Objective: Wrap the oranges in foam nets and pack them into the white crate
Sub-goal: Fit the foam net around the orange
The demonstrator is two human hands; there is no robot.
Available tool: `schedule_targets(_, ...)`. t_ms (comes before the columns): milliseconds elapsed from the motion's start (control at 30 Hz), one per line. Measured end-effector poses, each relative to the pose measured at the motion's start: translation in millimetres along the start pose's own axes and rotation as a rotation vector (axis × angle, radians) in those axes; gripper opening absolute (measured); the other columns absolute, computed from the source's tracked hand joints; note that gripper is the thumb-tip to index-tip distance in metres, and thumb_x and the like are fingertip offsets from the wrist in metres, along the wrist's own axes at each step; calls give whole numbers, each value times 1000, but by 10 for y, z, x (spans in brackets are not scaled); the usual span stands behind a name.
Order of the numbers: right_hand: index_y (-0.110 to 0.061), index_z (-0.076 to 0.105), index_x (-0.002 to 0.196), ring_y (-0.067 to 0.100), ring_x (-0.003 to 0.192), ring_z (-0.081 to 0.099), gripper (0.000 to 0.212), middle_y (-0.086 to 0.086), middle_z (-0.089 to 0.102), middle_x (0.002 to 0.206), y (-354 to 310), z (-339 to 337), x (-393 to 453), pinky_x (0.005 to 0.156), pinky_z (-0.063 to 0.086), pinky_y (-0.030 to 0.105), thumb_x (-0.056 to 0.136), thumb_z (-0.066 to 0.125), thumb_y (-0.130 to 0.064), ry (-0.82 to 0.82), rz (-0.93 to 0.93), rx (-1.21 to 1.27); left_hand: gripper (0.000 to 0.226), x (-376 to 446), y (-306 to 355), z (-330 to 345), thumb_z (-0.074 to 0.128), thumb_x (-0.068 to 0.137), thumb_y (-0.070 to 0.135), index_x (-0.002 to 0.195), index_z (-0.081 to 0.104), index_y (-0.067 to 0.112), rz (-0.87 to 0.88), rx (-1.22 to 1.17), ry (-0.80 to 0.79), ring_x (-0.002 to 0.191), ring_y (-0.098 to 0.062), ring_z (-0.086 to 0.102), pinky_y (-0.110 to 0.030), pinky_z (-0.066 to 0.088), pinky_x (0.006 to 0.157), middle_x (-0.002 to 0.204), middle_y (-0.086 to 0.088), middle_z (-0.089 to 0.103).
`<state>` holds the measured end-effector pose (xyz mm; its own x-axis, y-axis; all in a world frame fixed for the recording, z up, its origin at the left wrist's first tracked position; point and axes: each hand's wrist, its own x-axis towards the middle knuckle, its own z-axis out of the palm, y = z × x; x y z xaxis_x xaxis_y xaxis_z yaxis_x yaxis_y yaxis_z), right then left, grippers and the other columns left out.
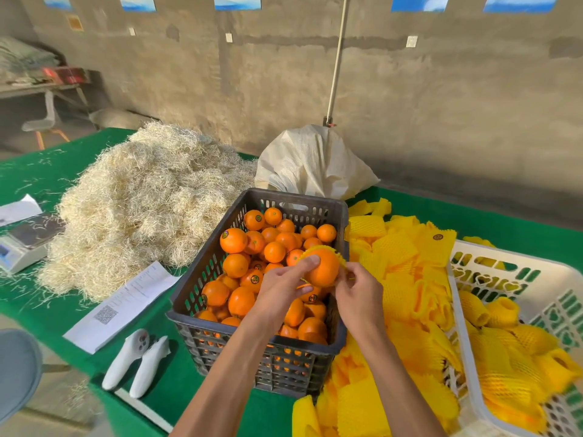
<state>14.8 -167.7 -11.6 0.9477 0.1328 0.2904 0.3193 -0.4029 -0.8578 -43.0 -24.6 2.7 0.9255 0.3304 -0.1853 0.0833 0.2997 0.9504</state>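
My left hand [285, 283] grips an orange [325, 269] held above the dark crate [252, 351], thumb on top of the fruit. A yellow foam net [328, 249] sits stretched round the far side of that orange. My right hand [358, 287] pinches the net's edge at the orange's right side. The dark crate holds several bare oranges [252, 247]. The white crate [470, 357] at the right holds several oranges wrapped in yellow nets [504, 342].
Loose yellow foam nets [407, 279] lie piled on the green table [38, 175] between the two crates. Left of the dark crate are a straw heap [142, 200], papers [123, 304], two white controllers [135, 361] and a scale [25, 244]. A white sack [312, 165] stands behind.
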Motion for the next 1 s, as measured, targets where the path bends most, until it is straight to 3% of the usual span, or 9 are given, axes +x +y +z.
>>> schedule_targets(100, -18, 62, 107, 9, 74, 65, 17, -8, 66, 82, -74, -44, 12, 54, 46, 17, 103, 54, -33, 69, -40, 37, 68, 17, -46, 2, 87, 61, 63, 105, 80, 11, -17, 26, 87, 110, -19, 73, -35, 60, 93, 107, -5, 80)
schedule_targets(233, -14, 59, 111, 7, 72, 59, 13, -3, 62, 85, -182, -87, -86, 54, 42, 14, 104, 54, -24, 34, -273, -46, 47, 31, -50, 68, 82, 74, 63, 91, 83, 19, 24, 139, 214, 89, -10, 76, -40, 59, 93, 91, 3, 81)
schedule_targets(333, -14, 60, 108, 10, 68, 57, 10, -4, 61, 83, -251, -76, -168, 52, 42, 17, 104, 56, -23, 36, -347, -55, 64, 36, -10, 150, 77, 78, 68, 84, 76, 4, 188, 216, 335, 68, -12, 66, -49, 59, 77, 76, -11, 72)
schedule_targets(400, -17, 59, 102, 11, 66, 58, 8, -5, 61, 79, -294, -23, -236, 50, 47, 24, 103, 58, -25, 15, -365, -57, 67, 44, 16, 226, 76, 78, 69, 83, 69, 3, 243, 185, 432, 67, -17, 57, -48, 54, 67, 75, -18, 65)
schedule_targets(467, -21, 57, 97, 11, 66, 59, 9, -6, 60, 76, -303, 28, -293, 50, 50, 29, 100, 61, -28, -20, -353, -44, 59, 72, 48, 279, 78, 78, 66, 88, 61, 10, 201, 105, 501, 73, -20, 58, -40, 51, 65, 80, -10, 63)
schedule_targets(600, -20, 61, 99, 6, 83, 57, 15, -9, 56, 96, -217, -41, -245, 61, 53, 25, 99, 62, -35, 8, -422, -66, 60, 110, 16, 351, 73, 88, 59, 109, 65, 3, 140, 94, 409, 86, -22, 67, -40, 56, 76, 95, -11, 71)
schedule_targets(700, -19, 65, 103, 7, 93, 57, 21, -6, 50, 107, -135, -124, -194, 65, 53, 21, 101, 59, -39, 88, -441, -53, 44, 67, -18, 445, 62, 100, 50, 102, 73, 8, 230, 124, 261, 86, -16, 71, -29, 57, 72, 89, -4, 76)
schedule_targets(900, -13, 65, 97, 7, 92, 57, 14, -1, 49, 107, 104, -326, -146, 70, 54, 24, 96, 68, -27, 278, -363, -13, 25, 83, -20, 743, 59, 106, 31, 113, 78, 16, 336, 129, 50, 105, -23, 73, -40, 60, 91, 105, -4, 79)
schedule_targets(1000, -20, 53, 108, 8, 91, 64, 31, -4, 53, 105, 201, -513, -116, 70, 59, 26, 89, 75, -32, 293, -255, 86, 22, 96, -91, 1004, 70, 99, 29, 111, 77, 13, 310, 89, 86, 104, -26, 72, -45, 59, 88, 105, -5, 78)
